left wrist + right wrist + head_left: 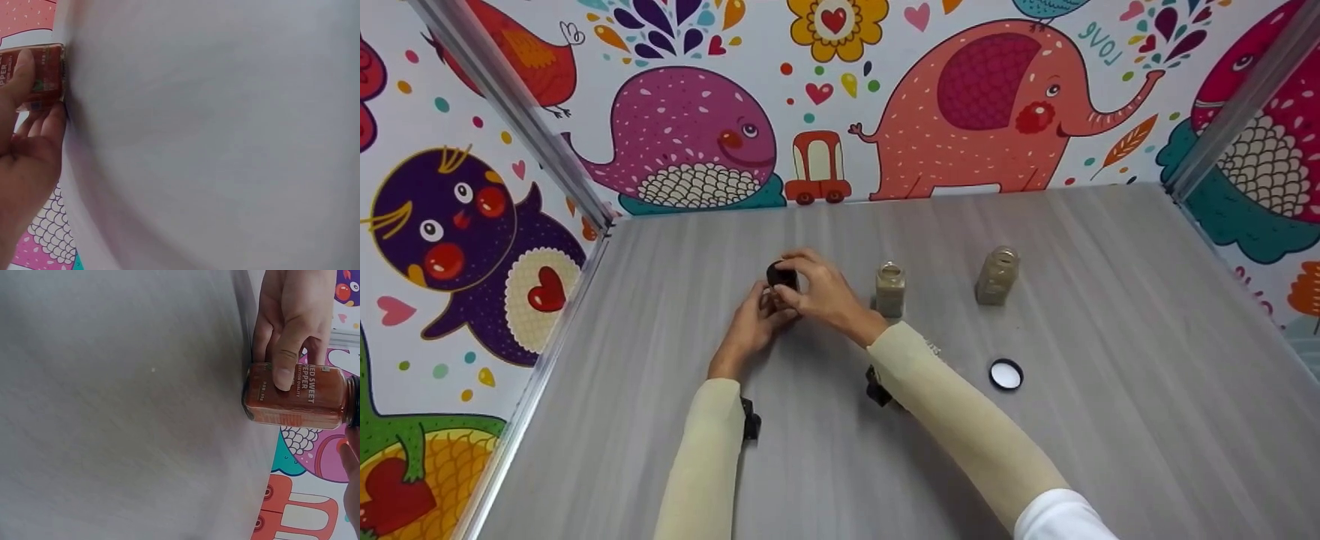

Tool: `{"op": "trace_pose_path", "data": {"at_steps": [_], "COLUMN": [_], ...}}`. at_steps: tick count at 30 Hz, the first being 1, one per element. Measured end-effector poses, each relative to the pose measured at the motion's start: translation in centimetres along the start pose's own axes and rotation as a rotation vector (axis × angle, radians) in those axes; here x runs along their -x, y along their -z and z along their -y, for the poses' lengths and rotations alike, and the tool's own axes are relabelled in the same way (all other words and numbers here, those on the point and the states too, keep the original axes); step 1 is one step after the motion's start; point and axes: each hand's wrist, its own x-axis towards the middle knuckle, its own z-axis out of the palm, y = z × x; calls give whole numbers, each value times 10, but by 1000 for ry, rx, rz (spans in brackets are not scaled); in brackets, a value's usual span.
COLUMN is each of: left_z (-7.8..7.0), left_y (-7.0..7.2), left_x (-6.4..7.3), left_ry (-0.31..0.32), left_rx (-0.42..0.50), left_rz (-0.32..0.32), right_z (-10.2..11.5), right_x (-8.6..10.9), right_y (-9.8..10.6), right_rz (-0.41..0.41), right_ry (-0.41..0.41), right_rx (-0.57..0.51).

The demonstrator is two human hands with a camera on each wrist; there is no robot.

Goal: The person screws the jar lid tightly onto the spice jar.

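A glass spice jar of red powder (320, 408), labelled red sweet pepper, stands upright on the table. My left hand (748, 328) grips it low on the body, with the thumb (286, 363) across the label; the same jar (49, 70) shows at the edge of the left wrist view. On top of the jar is a black lid (781, 275). My right hand (829, 292) holds this lid between thumb and fingers; only part of that hand (352, 475) appears in the right wrist view.
Two lidless glass jars of greyish-brown contents stand right of my hands, a nearer jar (890, 291) and a farther jar (997, 277). A loose black lid (1006, 374) lies with its white inside up. Behind the grey table (1110, 337) rise walls with cartoon animals (690, 135).
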Motion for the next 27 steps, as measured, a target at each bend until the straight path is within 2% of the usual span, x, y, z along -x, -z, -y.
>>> {"op": "trace_pose_path", "data": {"at_steps": [13,24,27], "left_z": [-2,2,1], "left_y": [-1,-1,-1], "left_x": [0,0,0], "left_ry": [2,-38,-33], "left_rx": [10,18,23], "left_rz": [2,0,0], "right_z": [0,-2,-1], "right_x": [2,3,2], "right_y": [-5,-4,-4], "right_rz": [-31,-58,-64], "right_ry": [21,63,65], "right_rx": [31,57,62]}}
